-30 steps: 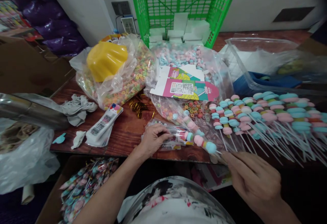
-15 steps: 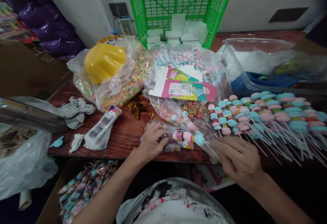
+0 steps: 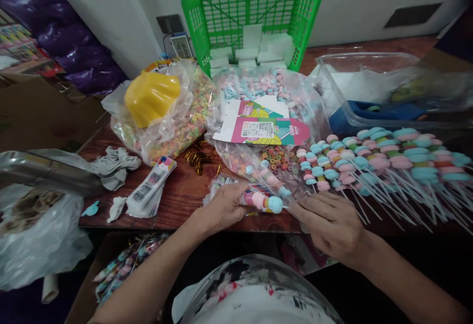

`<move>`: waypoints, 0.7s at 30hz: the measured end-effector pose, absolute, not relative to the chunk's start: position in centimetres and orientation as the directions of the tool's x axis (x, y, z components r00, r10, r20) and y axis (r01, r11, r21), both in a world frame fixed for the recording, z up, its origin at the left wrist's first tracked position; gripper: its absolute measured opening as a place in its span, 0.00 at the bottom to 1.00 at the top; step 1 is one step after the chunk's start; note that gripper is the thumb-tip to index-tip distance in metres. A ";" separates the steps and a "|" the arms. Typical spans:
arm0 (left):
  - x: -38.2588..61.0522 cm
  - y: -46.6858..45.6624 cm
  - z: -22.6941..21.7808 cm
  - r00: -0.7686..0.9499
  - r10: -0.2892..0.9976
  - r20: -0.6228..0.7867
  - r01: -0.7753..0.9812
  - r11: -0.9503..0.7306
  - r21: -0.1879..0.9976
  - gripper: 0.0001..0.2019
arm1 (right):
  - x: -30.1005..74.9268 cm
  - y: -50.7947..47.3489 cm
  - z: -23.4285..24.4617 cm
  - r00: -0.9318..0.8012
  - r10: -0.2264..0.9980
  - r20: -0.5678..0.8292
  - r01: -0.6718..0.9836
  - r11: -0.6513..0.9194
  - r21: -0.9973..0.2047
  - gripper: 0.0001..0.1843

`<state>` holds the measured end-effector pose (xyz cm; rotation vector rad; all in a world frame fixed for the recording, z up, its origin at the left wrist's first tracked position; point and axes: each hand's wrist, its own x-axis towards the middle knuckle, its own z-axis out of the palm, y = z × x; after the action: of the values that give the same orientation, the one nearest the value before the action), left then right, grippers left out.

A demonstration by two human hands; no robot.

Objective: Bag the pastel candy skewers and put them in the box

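Note:
My right hand [image 3: 328, 225] is closed around the white stick of a candy skewer, near the table's front edge. The candy skewer [image 3: 274, 204] points left, its pink and blue marshmallow pieces showing. My left hand [image 3: 229, 206] curls around a clear printed bag [image 3: 248, 198], and the skewer's far end goes into it, partly hidden by the fingers. More clear bags [image 3: 218, 182] lie flat under and behind the left hand. Just beyond the skewer, a second row of pink and blue marshmallows [image 3: 271, 180] lies on clear plastic.
Many finished skewers [image 3: 388, 161] are piled at the right. Bags of ring candy [image 3: 177, 136] and marshmallows [image 3: 254, 85] stand behind, with a green basket [image 3: 192, 23]. Printed cards [image 3: 150, 191] and gold ties [image 3: 197, 161] lie left. A box of wrapped skewers [image 3: 125, 265] is below.
The skewer has moved left, further into the bag, with my right hand following. My left hand has closed around the bag and the skewer's far end. The view has shifted slightly.

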<state>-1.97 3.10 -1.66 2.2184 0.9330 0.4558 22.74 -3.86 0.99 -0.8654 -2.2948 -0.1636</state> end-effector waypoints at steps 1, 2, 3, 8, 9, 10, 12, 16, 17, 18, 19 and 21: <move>-1.9 3.1 -1.6 0.683 0.730 0.037 0.485 -0.490 0.725 0.07 | 22.9 -3.9 1.3 -0.599 0.522 0.608 0.604 0.792 -0.085 0.16; -1.8 3.0 -1.6 0.681 0.732 0.015 0.480 -0.462 0.746 0.08 | 23.1 -4.1 1.7 -0.642 0.499 0.582 0.583 0.811 -0.053 0.15; -1.7 3.0 -1.6 0.676 0.737 -0.007 0.479 -0.432 0.764 0.07 | 23.2 -4.3 2.1 -0.678 0.478 0.558 0.563 0.826 -0.022 0.15; -1.3 2.6 -1.5 0.646 0.761 -0.062 0.495 -0.356 0.793 0.04 | 23.8 -5.8 3.7 -0.704 0.421 0.573 0.538 0.842 0.043 0.14; -1.1 2.4 -1.3 0.658 0.750 -0.061 0.477 -0.353 0.805 0.06 | 23.9 -6.0 3.7 -0.690 0.416 0.593 0.548 0.835 0.051 0.14; -0.8 2.2 -1.0 0.678 0.733 -0.059 0.450 -0.349 0.822 0.08 | 24.1 -6.2 3.7 -0.678 0.415 0.607 0.560 0.826 0.061 0.14; -0.2 1.8 -0.4 0.722 0.690 -0.050 0.385 -0.340 0.858 0.12 | 24.5 -6.3 3.3 -0.661 0.424 0.620 0.589 0.804 0.078 0.12; 1.0 1.2 0.5 0.789 0.610 -0.077 0.352 -0.346 0.870 0.16 | 24.9 -6.0 2.8 -0.674 0.470 0.569 0.598 0.800 0.047 0.13; 1.2 1.2 0.6 0.798 0.597 -0.087 0.358 -0.352 0.865 0.17 | 24.9 -5.9 2.8 -0.676 0.500 0.542 0.599 0.800 0.009 0.13; 1.4 1.1 0.6 0.803 0.587 -0.097 0.364 -0.356 0.860 0.18 | 24.9 -5.8 2.9 -0.674 0.538 0.506 0.605 0.795 -0.039 0.14; 1.6 1.0 0.5 0.807 0.581 -0.105 0.369 -0.357 0.858 0.18 | 24.8 -5.7 3.1 -0.667 0.581 0.467 0.618 0.781 -0.088 0.14; 1.9 0.9 0.4 0.809 0.576 -0.115 0.367 -0.344 0.864 0.17 | 24.4 -5.5 3.4 -0.653 0.653 0.385 0.651 0.743 -0.156 0.14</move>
<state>1.91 0.85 0.44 1.9716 0.7032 0.2562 24.42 -5.53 3.40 -0.9956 -2.5245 0.0052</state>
